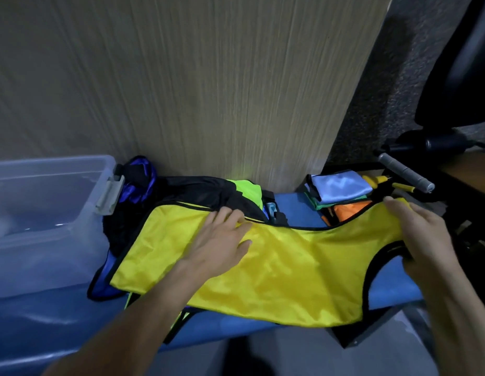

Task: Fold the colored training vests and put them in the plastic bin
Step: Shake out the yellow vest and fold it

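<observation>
While the yellow vest (276, 261) lies spread across the blue surface (236, 329) in the lower middle of the frame, both hands are on it. The left hand (222, 237) rests flat on the cloth near its upper edge, left of centre, fingers straight and slightly fanned, pressing the fabric down. The right hand (423, 234) is at the vest's right end, toward the right edge of the frame, its fingers curled over the shoulder strap so that the yellow cloth is gripped between fingers and thumb.

The vest has black trim along its edges. Beneath and behind its left part sits a loose heap of other vests (181, 196), black, blue and neon green. To the upper right of the yellow vest, just beyond the right hand's fingertips, lies a small stack of folded vests (342, 194), light blue on top with green and orange below. The clear plastic bin (46, 213) stands at the left of the frame, beside the heap and apart from both hands.
</observation>
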Demonstrator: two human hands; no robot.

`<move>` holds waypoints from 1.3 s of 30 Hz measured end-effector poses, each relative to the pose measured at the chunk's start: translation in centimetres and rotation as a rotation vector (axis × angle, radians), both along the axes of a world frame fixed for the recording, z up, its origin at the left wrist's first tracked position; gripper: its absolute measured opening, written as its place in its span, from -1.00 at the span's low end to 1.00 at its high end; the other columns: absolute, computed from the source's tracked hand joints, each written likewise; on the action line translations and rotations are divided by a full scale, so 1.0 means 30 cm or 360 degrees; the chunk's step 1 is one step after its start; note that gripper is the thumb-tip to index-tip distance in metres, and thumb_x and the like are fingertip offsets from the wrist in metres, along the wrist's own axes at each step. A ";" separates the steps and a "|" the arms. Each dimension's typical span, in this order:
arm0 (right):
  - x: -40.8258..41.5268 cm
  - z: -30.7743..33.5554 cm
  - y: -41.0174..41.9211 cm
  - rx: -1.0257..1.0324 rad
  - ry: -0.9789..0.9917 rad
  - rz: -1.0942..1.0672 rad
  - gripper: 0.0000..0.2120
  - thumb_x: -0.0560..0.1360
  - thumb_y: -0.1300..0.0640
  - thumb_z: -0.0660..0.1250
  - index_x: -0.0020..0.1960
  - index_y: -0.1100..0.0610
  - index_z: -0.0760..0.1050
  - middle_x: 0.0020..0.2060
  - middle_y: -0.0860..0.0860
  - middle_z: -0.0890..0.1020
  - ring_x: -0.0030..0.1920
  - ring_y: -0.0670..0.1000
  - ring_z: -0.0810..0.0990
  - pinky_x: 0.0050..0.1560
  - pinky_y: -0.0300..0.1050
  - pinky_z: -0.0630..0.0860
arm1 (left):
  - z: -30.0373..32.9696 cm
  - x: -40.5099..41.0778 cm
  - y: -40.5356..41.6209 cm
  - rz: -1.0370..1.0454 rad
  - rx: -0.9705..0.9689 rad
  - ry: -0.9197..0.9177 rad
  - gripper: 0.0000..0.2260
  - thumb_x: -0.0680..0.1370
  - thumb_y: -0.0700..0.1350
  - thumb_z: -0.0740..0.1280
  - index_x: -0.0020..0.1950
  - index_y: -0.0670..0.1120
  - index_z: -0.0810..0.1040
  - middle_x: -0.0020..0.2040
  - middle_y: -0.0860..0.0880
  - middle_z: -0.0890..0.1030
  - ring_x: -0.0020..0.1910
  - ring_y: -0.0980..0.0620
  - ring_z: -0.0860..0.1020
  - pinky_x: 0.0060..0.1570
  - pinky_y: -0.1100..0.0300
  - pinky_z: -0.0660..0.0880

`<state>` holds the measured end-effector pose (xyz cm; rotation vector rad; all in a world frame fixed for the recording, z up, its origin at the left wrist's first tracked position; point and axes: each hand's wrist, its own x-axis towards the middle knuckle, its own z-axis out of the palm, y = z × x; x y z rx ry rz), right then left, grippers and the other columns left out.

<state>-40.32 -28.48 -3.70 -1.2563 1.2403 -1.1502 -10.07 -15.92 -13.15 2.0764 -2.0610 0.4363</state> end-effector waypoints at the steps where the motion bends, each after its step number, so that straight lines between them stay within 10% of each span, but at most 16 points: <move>1: 0.028 0.008 0.018 0.0011 -0.0012 0.0039 -0.76 0.51 -0.09 0.46 0.01 0.07 0.65 -0.09 0.05 0.71 -0.10 0.01 0.70 -0.05 -0.03 0.56 | 0.004 0.015 0.012 0.0053 0.0019 -0.0003 -0.56 0.64 0.17 0.19 0.47 0.03 0.45 0.30 0.04 0.42 0.29 -0.04 0.36 0.31 -0.01 0.37; 6: 0.235 0.048 0.107 -0.0025 -0.0083 0.0189 -0.38 0.46 -0.14 0.50 0.41 0.15 0.49 0.23 -0.01 0.56 0.28 0.04 0.53 0.31 0.10 0.47 | 0.017 0.115 0.072 0.0139 0.0144 0.0052 -0.41 0.68 0.24 0.03 0.63 -0.02 0.19 0.53 0.01 0.30 0.51 -0.06 0.22 0.53 -0.07 0.13; 7: 0.290 0.050 0.121 -0.0059 -0.0093 0.0263 -0.51 0.54 -0.03 0.45 0.34 0.24 0.52 0.08 -0.02 0.53 0.01 -0.07 0.41 0.22 0.07 0.47 | 0.017 0.142 0.088 0.0113 0.0178 0.0100 -0.42 0.68 0.24 0.03 0.64 0.00 0.17 0.59 0.01 0.23 0.58 -0.06 0.14 0.57 -0.08 0.04; 8: 0.352 0.049 0.144 -0.0121 -0.0042 0.0314 -0.60 0.55 0.01 0.44 0.21 0.31 0.55 -0.07 0.03 0.48 0.14 -0.03 0.17 0.06 0.07 0.47 | 0.018 0.173 0.107 0.0080 0.0169 0.0160 -0.45 0.68 0.23 0.06 0.63 0.02 0.20 0.62 0.02 0.20 0.61 -0.05 0.10 0.59 -0.08 0.01; 11: 0.541 0.041 0.199 -0.0321 0.0103 0.0556 -0.61 0.47 -0.04 0.46 -0.13 0.31 0.52 -0.32 0.10 0.43 -0.26 0.02 0.38 -0.21 0.00 0.30 | 0.045 0.254 0.169 -0.0030 -0.0204 0.0436 -0.66 0.68 0.06 0.22 0.43 0.03 0.52 0.42 0.04 0.47 0.43 0.01 0.37 0.40 -0.02 0.36; 15: 0.834 0.016 0.270 -0.0558 0.0629 0.0633 -0.82 0.53 0.03 0.43 -0.15 0.14 0.59 -0.42 -0.03 0.47 -0.37 -0.01 0.41 -0.24 -0.07 0.35 | 0.098 0.321 0.203 0.0181 -0.0509 0.1622 -0.75 0.64 0.14 0.26 0.04 0.05 0.68 -0.02 0.08 0.67 -0.04 0.11 0.62 0.06 -0.02 0.59; 19: 1.046 -0.018 0.375 -0.0278 0.0858 0.1056 -0.84 0.53 0.01 0.36 -0.03 0.10 0.56 -0.24 0.10 0.71 -0.28 0.16 0.72 -0.19 0.08 0.69 | 0.148 0.359 0.205 0.0524 -0.0367 0.2471 -0.53 0.57 0.38 0.18 -0.02 0.05 0.69 -0.05 0.01 0.71 0.03 -0.03 0.65 0.18 -0.14 0.56; 23: 0.973 -0.032 0.360 0.0005 0.0491 0.1277 -0.82 0.62 0.09 0.34 0.19 0.12 0.54 -0.17 0.09 0.70 -0.30 0.06 0.70 -0.29 0.00 0.67 | 0.140 0.389 0.219 0.0787 -0.0179 0.2397 -0.46 0.61 0.36 0.15 0.41 0.04 0.52 0.33 0.04 0.53 0.35 -0.05 0.47 0.38 -0.05 0.39; 31: 0.691 -0.243 0.188 -0.1130 0.1121 0.0681 -0.85 0.54 0.19 0.44 0.09 0.03 0.62 -0.12 -0.13 0.59 -0.11 -0.14 0.54 -0.11 -0.27 0.46 | 0.103 0.387 0.207 0.0832 -0.0191 0.1646 -0.43 0.58 0.14 0.40 0.52 -0.06 0.36 0.36 -0.05 0.52 0.34 -0.08 0.49 0.12 0.20 0.38; 39: 0.592 -0.270 0.109 -0.1222 0.1323 0.0496 -0.80 0.53 0.07 0.44 0.16 -0.01 0.62 0.03 -0.08 0.55 0.07 0.04 0.41 0.07 0.11 0.48 | 0.132 0.350 0.191 0.0814 -0.0392 0.1208 -0.57 0.62 0.11 0.33 0.45 0.11 0.31 -0.29 0.03 0.53 -0.34 0.03 0.50 -0.41 0.12 0.30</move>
